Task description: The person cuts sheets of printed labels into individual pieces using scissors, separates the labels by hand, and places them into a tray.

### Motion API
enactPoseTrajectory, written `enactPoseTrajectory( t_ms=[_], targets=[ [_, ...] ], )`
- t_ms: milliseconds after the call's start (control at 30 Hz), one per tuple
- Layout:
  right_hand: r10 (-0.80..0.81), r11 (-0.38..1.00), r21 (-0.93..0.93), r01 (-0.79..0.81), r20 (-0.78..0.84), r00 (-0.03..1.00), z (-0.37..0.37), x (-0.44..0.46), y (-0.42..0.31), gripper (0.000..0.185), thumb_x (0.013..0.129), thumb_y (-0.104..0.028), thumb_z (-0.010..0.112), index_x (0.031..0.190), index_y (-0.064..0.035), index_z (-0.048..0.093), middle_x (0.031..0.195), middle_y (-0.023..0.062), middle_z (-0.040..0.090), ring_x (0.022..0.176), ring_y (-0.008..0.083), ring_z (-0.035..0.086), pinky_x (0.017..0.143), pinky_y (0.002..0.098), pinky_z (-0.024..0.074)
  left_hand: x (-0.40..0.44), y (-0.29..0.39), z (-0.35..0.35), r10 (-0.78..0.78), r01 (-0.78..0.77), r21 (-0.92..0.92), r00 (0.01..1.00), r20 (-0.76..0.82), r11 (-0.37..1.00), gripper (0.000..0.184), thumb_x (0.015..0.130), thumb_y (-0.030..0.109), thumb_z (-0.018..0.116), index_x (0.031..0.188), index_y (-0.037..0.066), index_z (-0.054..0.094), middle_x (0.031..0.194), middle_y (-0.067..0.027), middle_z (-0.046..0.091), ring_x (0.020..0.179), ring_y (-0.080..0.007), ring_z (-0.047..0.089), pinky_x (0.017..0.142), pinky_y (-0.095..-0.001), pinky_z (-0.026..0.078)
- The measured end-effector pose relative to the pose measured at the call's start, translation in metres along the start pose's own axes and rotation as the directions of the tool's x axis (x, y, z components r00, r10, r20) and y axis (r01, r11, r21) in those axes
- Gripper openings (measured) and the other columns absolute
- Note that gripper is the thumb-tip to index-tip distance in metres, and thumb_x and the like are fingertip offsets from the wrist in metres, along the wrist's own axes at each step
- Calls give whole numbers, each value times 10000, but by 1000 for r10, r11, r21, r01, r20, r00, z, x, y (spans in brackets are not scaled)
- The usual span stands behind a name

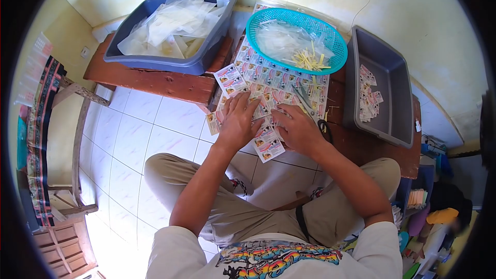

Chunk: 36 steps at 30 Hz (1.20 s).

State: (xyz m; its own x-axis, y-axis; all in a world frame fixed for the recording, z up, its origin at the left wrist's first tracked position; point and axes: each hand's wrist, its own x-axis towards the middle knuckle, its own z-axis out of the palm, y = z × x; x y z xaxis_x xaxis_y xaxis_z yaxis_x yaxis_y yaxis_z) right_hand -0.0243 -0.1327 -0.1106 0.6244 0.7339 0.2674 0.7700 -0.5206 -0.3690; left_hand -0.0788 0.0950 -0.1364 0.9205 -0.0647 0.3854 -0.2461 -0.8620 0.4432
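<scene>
white paper label sheets printed in pink, red and yellow (268, 143) lie directly beneath the fingers of both hands, spread across the near end of a red-brown wooden bench (356, 150). one sheet juts toward the person, between and just below the two hands; another, tilted, lies just beyond the left fingertips.

the left hand (238, 116) rests palm down, its fingers spread and extended over the sheets, with no grip showing. the right hand (298, 129) comes in from the right, back up, fingers bent and tips on the sheets; its thumb is hidden, so whether it pinches any paper cannot be told. both forearms reach forward and inward over the lap. a black looped handle (324, 128) lies just right of the right hand.

the sheets carry repeated small pictures and lines of print, too small to read. small cut labels (369, 98) of similar colours lie in a dark grey rectangular plastic tub (402, 103) at the right. bold multicoloured graffiti-style lettering crosses the person's white shirt (175, 250), not clearly legible.
</scene>
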Motion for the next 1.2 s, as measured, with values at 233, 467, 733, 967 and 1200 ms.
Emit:
enactPoseTrajectory(
  t_ms=[233,467,733,967,1200],
  targets=[
    [295,953,33,-301,122,948,-39,-26,-14,476,921,-146,743,1378,-57,647,1300,160,654,1095,367,699,942,483,578,2,-2,7,2,-2,3,1000,10,1000,588,838,194,866,1379,96,656,1494,-205,570,1418,-407,510,1189,-533,388],
    [385,902,-225,-369,33,922,-45,-60,1,494,915,-179,749,1383,-65,639,1302,154,641,1114,371,681,925,483,589,1,0,11,18,-17,-17,999,41,1000,548,838,159,858,1348,84,674,1423,-191,619,1358,-394,565,1147,-520,440],
    [414,898,-199,-393,79,907,-41,-68,2,596,914,-202,747,1469,-73,573,1372,170,607,1123,393,676,915,500,602,6,13,18,71,-70,-65,997,18,995,546,795,150,888,1295,56,688,1333,-169,650,1279,-384,601,1103,-515,468],
    [491,861,-235,-451,154,858,-39,-56,5,708,926,-190,726,1578,-85,473,1455,226,565,1209,429,648,988,515,574,9,18,18,46,-44,-68,998,32,997,526,786,162,891,1268,65,706,1318,-172,659,1261,-383,600,1106,-503,470],
    [518,851,-199,-486,166,839,-38,-52,17,696,879,-140,708,1538,-40,507,1395,276,566,1195,462,649,1011,509,562,10,23,15,59,-59,-51,998,2,997,509,809,178,884,1274,67,708,1337,-164,664,1258,-381,623,1095,-503,487]
  ],
)
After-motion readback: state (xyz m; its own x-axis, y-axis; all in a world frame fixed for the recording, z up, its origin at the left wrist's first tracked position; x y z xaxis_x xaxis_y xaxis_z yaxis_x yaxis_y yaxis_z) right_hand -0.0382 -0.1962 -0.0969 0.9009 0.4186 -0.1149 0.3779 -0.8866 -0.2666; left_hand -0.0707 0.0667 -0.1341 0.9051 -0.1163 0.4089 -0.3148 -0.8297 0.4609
